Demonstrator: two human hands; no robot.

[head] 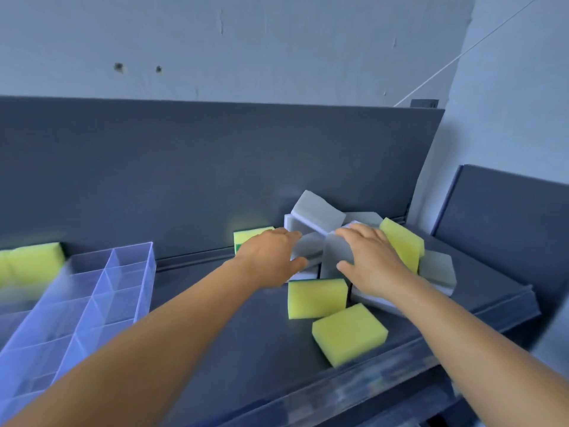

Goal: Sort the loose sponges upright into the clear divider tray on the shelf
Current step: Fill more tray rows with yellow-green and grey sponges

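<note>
A heap of loose sponges lies on the right of the dark shelf [240, 343]. My left hand [271, 257] grips a grey sponge [309, 245] between fingers and thumb. Beside it, my right hand [372, 263] is closed on an upright grey sponge [335, 252]. Another grey sponge [317, 211] leans on top of the heap at the back. Two yellow sponges [317, 298] [349, 332] lie flat in front, and a third yellow sponge [403, 245] leans right of my right hand. The clear divider tray [152, 263] sits at the left, its visible compartments holding nothing.
A yellow-and-green sponge [246, 237] stands against the dark back panel [215, 164]. More yellow sponges [34, 263] sit blurred behind the tray at far left. A flat grey sponge [438, 269] lies at the heap's right. The shelf has a raised front lip [369, 383].
</note>
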